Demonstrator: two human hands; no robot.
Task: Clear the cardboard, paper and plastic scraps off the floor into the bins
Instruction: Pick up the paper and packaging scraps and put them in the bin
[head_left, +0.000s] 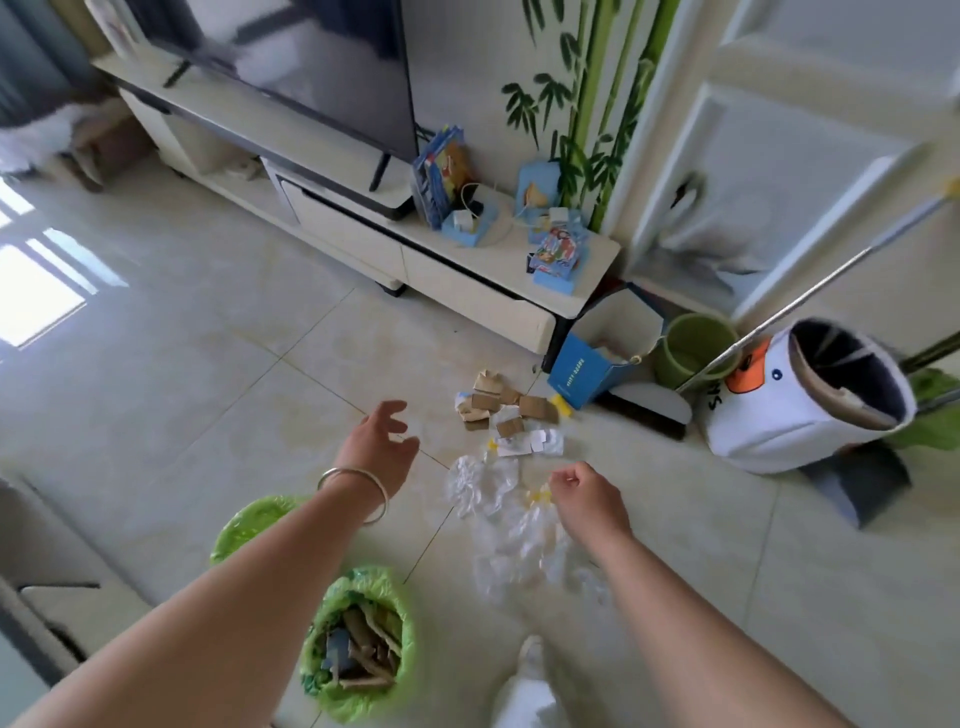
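Plastic scraps (498, 519) were spread on the floor (208, 364), under the right hand (587, 499), whose fingers were curled; contents not discernible. Left hand (379, 447) was held open, short of cardboard scraps (504, 408).

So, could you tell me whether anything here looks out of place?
Yes: torn brown cardboard scraps, white paper bits and crumpled clear plastic litter the pale tiled floor. The white duck-print fabric bin also leans tilted beside the door.
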